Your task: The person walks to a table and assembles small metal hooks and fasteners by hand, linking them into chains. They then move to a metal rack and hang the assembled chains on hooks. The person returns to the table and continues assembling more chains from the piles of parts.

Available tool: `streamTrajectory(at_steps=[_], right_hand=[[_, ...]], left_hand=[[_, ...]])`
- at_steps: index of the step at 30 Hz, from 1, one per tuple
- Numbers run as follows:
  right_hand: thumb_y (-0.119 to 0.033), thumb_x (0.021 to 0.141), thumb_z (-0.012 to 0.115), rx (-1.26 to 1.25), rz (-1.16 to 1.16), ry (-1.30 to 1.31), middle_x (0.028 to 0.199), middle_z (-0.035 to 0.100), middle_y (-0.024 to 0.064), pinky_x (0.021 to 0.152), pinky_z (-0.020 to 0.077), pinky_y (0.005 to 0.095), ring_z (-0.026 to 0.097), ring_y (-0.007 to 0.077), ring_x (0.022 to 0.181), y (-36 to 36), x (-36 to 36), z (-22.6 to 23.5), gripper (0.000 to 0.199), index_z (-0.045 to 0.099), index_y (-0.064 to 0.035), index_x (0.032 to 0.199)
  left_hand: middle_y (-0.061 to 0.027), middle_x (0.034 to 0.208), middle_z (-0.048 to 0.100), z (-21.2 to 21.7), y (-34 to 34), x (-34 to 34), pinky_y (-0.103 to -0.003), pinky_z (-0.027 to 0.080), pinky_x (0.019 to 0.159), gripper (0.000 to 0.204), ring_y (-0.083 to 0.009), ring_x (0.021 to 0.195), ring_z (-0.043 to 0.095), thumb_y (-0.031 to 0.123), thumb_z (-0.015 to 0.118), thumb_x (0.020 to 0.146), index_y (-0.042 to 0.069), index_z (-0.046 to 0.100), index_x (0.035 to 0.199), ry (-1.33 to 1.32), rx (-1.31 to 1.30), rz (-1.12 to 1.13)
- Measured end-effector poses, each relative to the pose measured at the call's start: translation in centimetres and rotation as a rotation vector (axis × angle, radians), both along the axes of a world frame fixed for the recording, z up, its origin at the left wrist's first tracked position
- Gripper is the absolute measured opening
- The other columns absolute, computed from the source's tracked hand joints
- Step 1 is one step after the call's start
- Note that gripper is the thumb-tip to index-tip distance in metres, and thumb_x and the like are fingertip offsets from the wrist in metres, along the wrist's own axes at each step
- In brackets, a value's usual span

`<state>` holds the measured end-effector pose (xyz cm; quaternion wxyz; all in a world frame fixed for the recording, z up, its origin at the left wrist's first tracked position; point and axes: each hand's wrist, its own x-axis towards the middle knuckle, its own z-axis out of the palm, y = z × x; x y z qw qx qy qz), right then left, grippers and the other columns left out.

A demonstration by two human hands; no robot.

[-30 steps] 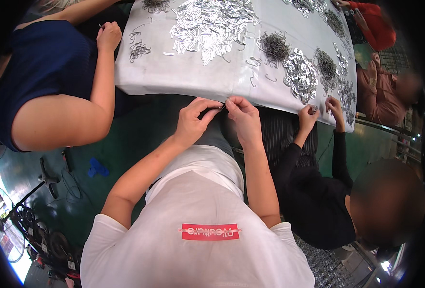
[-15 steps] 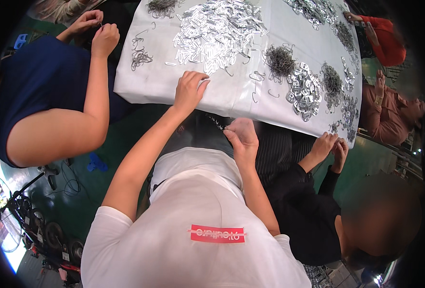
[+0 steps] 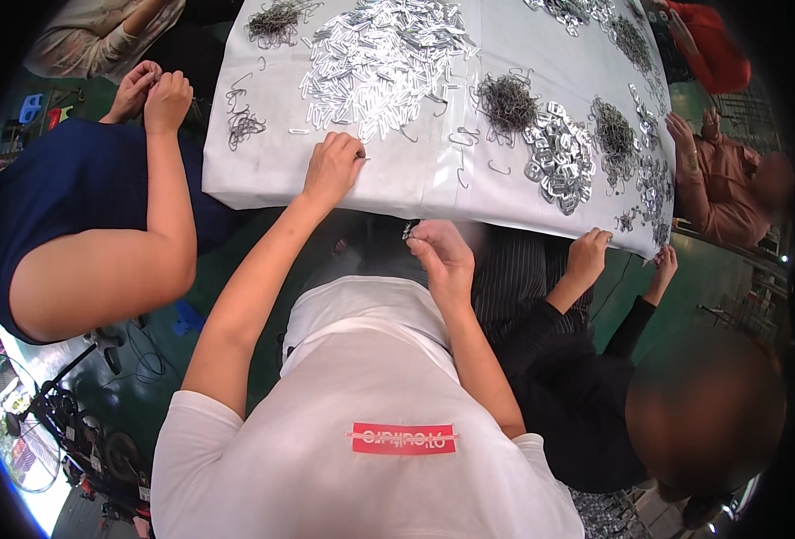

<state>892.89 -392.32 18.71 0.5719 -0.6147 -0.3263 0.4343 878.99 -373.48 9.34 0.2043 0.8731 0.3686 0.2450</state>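
Note:
My left hand (image 3: pixel 330 166) reaches onto the white-covered table (image 3: pixel 415 184). Its fingers are curled at the near edge of a big heap of silver metal pieces (image 3: pixel 375 58), with the fingertips pinched on one small silver piece (image 3: pixel 362 159). My right hand (image 3: pixel 442 256) is held below the table's front edge, in front of my white shirt. Its fingers are closed on a small dark metal part (image 3: pixel 408 231). Loose wire hooks (image 3: pixel 459 171) lie on the cloth between my two hands.
Tangles of dark wire hooks (image 3: pixel 508 94) and more silver pieces (image 3: pixel 559 157) lie further right. One person in dark blue (image 3: pixel 74 207) works at my left and one in black sleeves (image 3: pixel 586 359) at my right. Others sit at the far right (image 3: pixel 730 175). The floor is green.
My hands were together at the table's edge a second ago. The left hand then reached out to the silver heap, and the right hand drew back toward my body with its small part.

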Motion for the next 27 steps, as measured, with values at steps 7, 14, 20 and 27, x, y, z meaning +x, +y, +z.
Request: streamTrajectory(at_steps=[7, 14, 20, 27], right_hand=[[-0.001, 0.088, 0.062, -0.083, 0.011, 0.182, 0.094, 0.067, 0.0101, 0.061, 0.0516, 0.0226, 0.067, 0.0152, 0.076, -0.2, -1.4, 0.3, 0.008, 0.063, 0.0033, 0.095], [-0.001, 0.089, 0.062, -0.031, 0.016, 0.163, 0.09, 0.068, 0.0103, 0.063, 0.0531, 0.0235, 0.068, 0.016, 0.077, -0.1, -3.3, 0.3, 0.008, 0.061, 0.0028, 0.095], [-0.002, 0.088, 0.063, 0.008, 0.002, 0.148, 0.089, 0.068, 0.0103, 0.063, 0.0536, 0.0235, 0.069, 0.0158, 0.077, -0.6, -4.2, 0.4, 0.011, 0.056, 0.0017, 0.096], [-0.001, 0.089, 0.062, -0.023, -0.005, 0.147, 0.089, 0.068, 0.0101, 0.063, 0.054, 0.0234, 0.068, 0.0152, 0.076, -0.3, -4.2, 0.1, 0.01, 0.056, 0.0022, 0.096]], left_hand=[[-0.0069, 0.086, 0.064, 1.8, -2.0, -0.1, -0.032, 0.048, 0.073, 0.017, -0.0209, 0.079, 0.062, 0.005, 0.068, 0.08, 0.004, 0.063, 0.097, -0.102, -0.451, 0.093], [-0.0046, 0.084, 0.068, 8.9, -7.4, -1.6, -0.024, 0.051, 0.071, 0.013, -0.0079, 0.077, 0.063, 0.008, 0.068, 0.084, -0.001, 0.066, 0.094, -0.555, -1.063, 0.081], [-0.0046, 0.091, 0.066, 12.0, -9.2, -3.0, -0.024, 0.05, 0.076, 0.013, -0.0097, 0.083, 0.063, 0.007, 0.066, 0.086, -0.001, 0.063, 0.097, -0.457, -1.027, -0.004], [-0.004, 0.092, 0.066, 12.7, -9.8, -3.5, -0.024, 0.049, 0.077, 0.012, -0.0097, 0.083, 0.062, 0.005, 0.067, 0.084, 0.001, 0.065, 0.095, -0.397, -0.895, -0.045]])
